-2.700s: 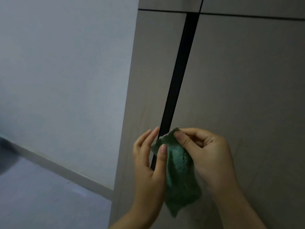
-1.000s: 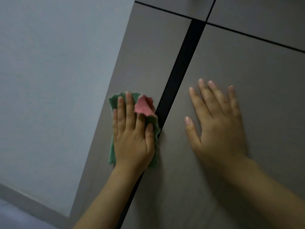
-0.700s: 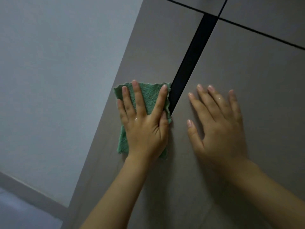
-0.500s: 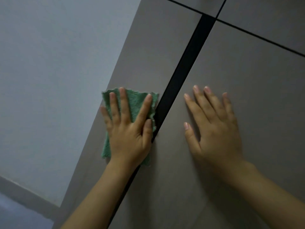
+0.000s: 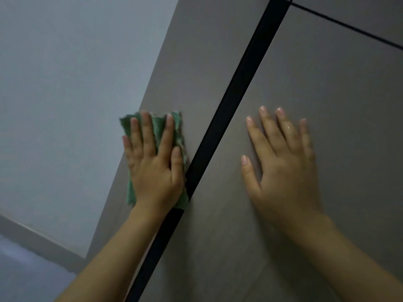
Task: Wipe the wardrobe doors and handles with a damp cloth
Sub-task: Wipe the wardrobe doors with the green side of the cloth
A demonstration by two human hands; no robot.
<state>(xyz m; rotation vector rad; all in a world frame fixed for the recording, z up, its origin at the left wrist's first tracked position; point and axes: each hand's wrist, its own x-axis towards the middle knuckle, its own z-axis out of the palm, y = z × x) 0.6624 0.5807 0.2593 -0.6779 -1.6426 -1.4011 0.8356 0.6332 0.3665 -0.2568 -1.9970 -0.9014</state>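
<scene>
My left hand [image 5: 153,168] flat with straight fingers, pressing the green cloth [image 5: 157,127] against the left wardrobe door [image 5: 196,68], just beside the black handle strip [image 5: 237,94], my right hand [image 5: 283,164] spread open, palm on the right door [image 5: 338,88], gripping nothing

Left hand [image 5: 152,168] pressed green cloth [image 5: 177,131] flat on left door [image 5: 196,68], beside black strip [image 5: 235,97]. Right hand [image 5: 283,166] flat on right door [image 5: 340,110].

Single head view, tilted, faces wardrobe doors [image 5: 327,105] from close; wall [image 5: 65,83] at left.
</scene>
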